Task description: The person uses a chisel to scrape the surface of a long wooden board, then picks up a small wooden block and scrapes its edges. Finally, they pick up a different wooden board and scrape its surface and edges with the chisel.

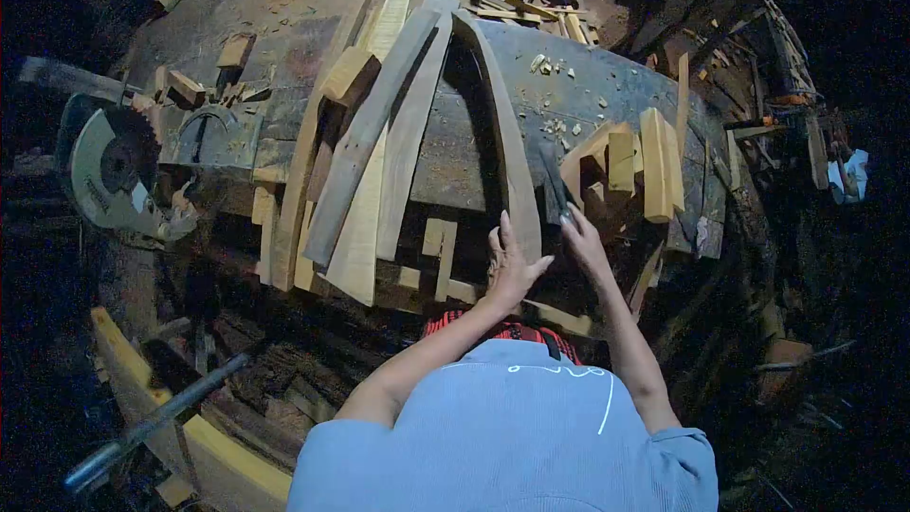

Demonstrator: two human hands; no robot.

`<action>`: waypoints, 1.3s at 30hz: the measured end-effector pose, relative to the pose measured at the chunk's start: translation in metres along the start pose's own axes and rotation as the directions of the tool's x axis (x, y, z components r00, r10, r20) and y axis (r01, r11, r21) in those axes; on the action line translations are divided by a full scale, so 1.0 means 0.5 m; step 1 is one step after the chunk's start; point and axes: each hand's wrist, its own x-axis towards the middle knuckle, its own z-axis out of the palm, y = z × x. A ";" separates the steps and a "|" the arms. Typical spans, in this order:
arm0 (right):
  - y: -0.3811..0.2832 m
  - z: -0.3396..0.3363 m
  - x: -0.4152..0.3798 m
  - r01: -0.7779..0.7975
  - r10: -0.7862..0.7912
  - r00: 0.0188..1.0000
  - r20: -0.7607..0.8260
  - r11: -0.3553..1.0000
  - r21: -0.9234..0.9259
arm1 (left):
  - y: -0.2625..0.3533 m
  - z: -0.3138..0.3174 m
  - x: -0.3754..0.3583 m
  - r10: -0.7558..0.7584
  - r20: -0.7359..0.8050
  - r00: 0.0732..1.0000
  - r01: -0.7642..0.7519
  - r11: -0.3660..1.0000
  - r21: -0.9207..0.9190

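A long curved wooden piece (507, 123) lies over the workbench, its near end toward my body. My left hand (513, 270) rests on that near end, thumb and fingers spread over the wood. Just to the right, my right hand (583, 237) is closed around the near end of a dark, narrow tool (552, 173) that points away from me. The tool lies beside the curved piece, a small gap apart. Left of them, several long boards (417, 123) lean together, their far ends close to the far end of the curved piece.
A circular saw (114, 166) with a toothed blade stands at the left. Wood blocks (654, 166) sit right of my right hand. Shavings (555, 66) are scattered on the workbench (607, 85). A metal pipe (156, 427) juts in at the lower left.
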 end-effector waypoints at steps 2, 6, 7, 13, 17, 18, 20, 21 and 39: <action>0.010 0.008 -0.031 -0.018 0.019 0.998 0.053 0.999 -0.029 | -0.002 0.004 -0.001 -0.064 0.003 0.998 0.064 0.997 0.039; -0.009 0.028 -0.062 0.017 -0.011 0.994 0.112 0.998 -0.054 | -0.042 -0.017 -0.012 -0.029 -0.006 1.000 0.028 0.991 -0.132; -0.017 0.035 -0.068 0.100 -0.095 0.991 0.096 0.994 -0.043 | -0.054 -0.028 -0.014 -0.062 0.003 0.998 0.061 0.964 -0.259; -0.051 0.030 -0.131 0.026 0.000 0.989 0.146 0.985 -0.173 | -0.182 -0.037 -0.035 0.084 0.033 0.996 -0.069 0.949 -0.309; -0.055 0.006 -0.188 -0.010 0.036 0.989 0.147 0.985 -0.173 | -0.177 -0.019 -0.068 -0.015 0.182 0.983 0.130 0.756 -0.642; -0.054 -0.001 -0.201 -0.072 0.099 0.983 0.157 0.983 -0.167 | -0.164 -0.026 -0.073 -0.010 0.246 0.969 0.182 0.704 -0.686; -0.048 -0.012 -0.226 -0.076 0.101 0.980 0.170 0.986 -0.148 | -0.168 -0.022 -0.078 -0.055 0.276 0.960 0.235 0.698 -0.677; -0.055 -0.018 -0.241 -0.080 0.104 0.981 0.167 0.986 -0.148 | -0.174 -0.020 -0.080 -0.109 0.290 0.951 0.283 0.692 -0.664; 0.020 -0.020 -0.326 0.056 0.048 0.938 0.343 0.956 -0.288 | -0.216 -0.032 -0.111 -0.282 0.328 0.902 0.349 0.922 -0.169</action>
